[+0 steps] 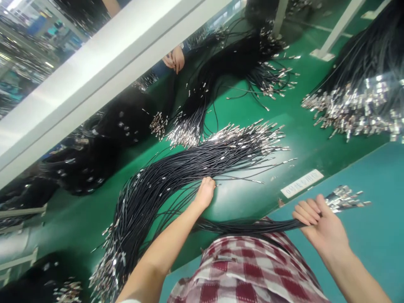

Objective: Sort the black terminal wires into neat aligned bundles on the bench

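My right hand (318, 219) is wrapped round a thin bundle of black cables (252, 227), near the end where their silvery connectors (344, 198) stick out. This bundle runs left across the front of the checked shirt and passes under my left forearm. Closed at the near edge of a large pile of black cables (176, 168), my left hand (205, 193) has a small metal tip showing beside its fingers. It appears to pinch a cable, mostly hidden by the fingers. The pile bends across the green table (243, 198), with metal ends at both sides.
Another cable heap (227, 63) lies farther back, and a thick bundle (366, 75) hangs at the right. A white beam (104, 71) crosses the upper left. Beyond it another person's hand (175, 59) shows. A white label (302, 183) sits near the table edge.
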`<state>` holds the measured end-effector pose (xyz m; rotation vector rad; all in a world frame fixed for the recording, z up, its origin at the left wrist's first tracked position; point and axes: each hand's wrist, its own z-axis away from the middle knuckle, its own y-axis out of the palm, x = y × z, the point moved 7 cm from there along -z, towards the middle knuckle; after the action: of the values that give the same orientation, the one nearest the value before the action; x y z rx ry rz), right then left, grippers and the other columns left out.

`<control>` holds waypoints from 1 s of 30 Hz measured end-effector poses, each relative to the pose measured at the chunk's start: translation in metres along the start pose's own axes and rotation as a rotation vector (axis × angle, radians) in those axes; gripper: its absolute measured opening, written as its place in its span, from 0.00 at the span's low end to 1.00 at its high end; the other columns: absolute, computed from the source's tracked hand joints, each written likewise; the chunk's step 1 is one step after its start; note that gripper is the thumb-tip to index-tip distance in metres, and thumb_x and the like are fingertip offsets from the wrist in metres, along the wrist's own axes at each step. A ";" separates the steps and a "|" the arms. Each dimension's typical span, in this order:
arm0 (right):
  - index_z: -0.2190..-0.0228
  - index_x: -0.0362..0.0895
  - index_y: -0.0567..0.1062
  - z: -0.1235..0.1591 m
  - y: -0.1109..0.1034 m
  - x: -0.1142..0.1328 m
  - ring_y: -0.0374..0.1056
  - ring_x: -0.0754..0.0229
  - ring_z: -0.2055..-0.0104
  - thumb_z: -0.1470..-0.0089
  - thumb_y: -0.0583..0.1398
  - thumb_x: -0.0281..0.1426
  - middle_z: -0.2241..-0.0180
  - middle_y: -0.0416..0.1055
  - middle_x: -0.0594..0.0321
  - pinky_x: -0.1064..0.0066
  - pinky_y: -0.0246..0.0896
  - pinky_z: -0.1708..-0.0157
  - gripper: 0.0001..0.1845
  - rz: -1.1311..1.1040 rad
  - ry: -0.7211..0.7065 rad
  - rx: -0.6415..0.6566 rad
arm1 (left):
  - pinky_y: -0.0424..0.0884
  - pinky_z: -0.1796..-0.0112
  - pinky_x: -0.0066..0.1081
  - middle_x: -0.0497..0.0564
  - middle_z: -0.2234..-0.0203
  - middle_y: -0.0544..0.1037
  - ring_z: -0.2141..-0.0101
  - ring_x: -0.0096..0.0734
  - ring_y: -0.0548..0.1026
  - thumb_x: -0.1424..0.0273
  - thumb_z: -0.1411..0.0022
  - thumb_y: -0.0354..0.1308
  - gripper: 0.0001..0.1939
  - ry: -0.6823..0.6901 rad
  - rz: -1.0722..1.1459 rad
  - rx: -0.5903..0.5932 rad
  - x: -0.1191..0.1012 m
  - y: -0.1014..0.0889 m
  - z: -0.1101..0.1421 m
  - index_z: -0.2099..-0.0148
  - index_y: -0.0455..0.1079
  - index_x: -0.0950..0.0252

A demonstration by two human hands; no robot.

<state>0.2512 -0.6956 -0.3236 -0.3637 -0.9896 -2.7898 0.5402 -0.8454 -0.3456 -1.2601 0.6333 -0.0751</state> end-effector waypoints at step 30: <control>0.82 0.44 0.57 0.005 0.004 -0.002 0.43 0.73 0.87 0.50 0.69 0.35 0.87 0.48 0.75 0.79 0.45 0.89 0.26 -0.130 0.016 0.050 | 0.44 0.84 0.19 0.36 0.87 0.55 0.87 0.13 0.50 0.62 0.47 0.67 0.17 -0.397 1.004 0.659 -0.067 -0.017 -0.091 0.66 0.68 0.70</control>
<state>0.2547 -0.6952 -0.3176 -0.2796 -1.1161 -2.8711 0.4454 -0.9032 -0.3182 -0.2148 0.7436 0.7276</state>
